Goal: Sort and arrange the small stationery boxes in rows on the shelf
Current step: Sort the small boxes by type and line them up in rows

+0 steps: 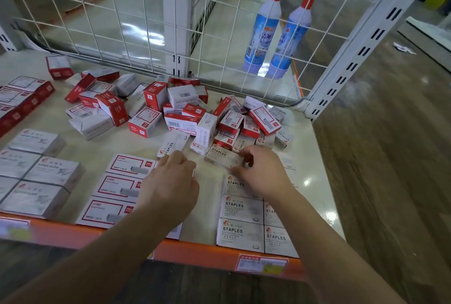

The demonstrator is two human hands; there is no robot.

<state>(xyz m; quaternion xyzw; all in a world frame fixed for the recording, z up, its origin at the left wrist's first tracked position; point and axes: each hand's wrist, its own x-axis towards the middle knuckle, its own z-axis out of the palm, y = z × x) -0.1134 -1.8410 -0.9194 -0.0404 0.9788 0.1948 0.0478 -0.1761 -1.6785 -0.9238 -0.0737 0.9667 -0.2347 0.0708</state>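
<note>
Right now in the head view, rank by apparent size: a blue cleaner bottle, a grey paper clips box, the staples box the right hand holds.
1. Blue cleaner bottle
2. Grey paper clips box, though nearer the camera
3. Staples box held by right hand

The cream metal shelf (314, 157) with an orange front edge carries a loose heap of red-and-white cardboard boxes (170, 110) at the back, and flat rows of white staples boxes (240, 234), red-framed boxes (114, 191) and grey paper-clip boxes (36, 176) in front.

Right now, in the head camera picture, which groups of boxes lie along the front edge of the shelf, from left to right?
Grey paper clip boxes → red-framed boxes → left hand → white staples boxes.
</note>
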